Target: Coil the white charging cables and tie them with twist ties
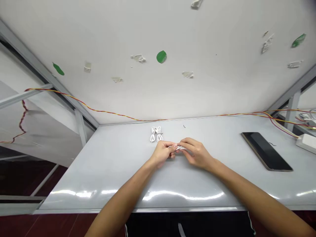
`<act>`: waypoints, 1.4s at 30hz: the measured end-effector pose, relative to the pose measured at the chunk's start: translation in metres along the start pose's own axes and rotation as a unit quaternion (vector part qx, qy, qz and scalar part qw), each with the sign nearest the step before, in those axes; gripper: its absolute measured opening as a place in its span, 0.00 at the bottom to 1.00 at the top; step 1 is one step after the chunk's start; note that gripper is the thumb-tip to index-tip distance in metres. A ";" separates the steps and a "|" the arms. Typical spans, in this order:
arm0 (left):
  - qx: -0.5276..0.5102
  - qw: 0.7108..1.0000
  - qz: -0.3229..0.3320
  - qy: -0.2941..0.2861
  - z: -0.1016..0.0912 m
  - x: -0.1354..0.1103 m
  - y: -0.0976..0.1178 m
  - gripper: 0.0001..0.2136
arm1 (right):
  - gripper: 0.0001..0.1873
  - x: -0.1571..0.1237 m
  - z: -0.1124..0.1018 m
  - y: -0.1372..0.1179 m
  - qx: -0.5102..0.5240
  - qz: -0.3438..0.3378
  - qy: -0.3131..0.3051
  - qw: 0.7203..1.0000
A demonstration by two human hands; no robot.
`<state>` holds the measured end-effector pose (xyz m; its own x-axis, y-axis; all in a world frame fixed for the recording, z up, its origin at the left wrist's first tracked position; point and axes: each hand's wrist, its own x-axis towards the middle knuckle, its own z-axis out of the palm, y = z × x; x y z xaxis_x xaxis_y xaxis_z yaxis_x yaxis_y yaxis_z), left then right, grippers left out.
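Note:
A coiled white cable (181, 148) is held between both hands, just above the grey tabletop. My left hand (164, 151) pinches one end of the coil between thumb and fingers. At its other side, my right hand (196, 152) has thumb and fingertips closed on the same cable. The part of the coil inside the fingers is hidden. Right behind my left hand lie two bundled white cables (153, 134), side by side on the table, with thin dark ties around them.
A tablet or large phone (266, 151) with a dark screen lies to the right. Near the right edge sits a white power strip (306, 143). Red and yellow wires (116, 114) run along the back wall. Small dark tie pieces (184, 126) lie on the grey tabletop (118, 141).

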<state>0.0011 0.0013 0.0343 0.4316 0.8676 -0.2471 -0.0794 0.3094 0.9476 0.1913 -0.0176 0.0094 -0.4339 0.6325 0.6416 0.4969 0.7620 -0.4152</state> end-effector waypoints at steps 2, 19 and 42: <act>0.001 1.000 0.003 -0.011 -0.001 0.000 0.001 0.21 | 0.18 -0.001 0.001 0.000 0.012 0.011 0.010 1.000; 0.071 0.993 0.052 -0.073 -0.005 -0.001 0.001 0.20 | 0.15 0.007 -0.011 -0.009 0.066 0.067 0.040 0.995; -0.014 0.998 -0.001 -0.063 -0.006 -0.002 0.007 0.11 | 0.11 0.015 -0.013 -0.013 0.150 0.078 0.042 0.985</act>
<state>-0.0058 0.0036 0.0404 0.5416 0.8115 -0.2195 -0.1037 0.3236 0.9405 0.1879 -0.0200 0.0330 -0.3007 0.7405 0.6010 0.3033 0.6717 -0.6759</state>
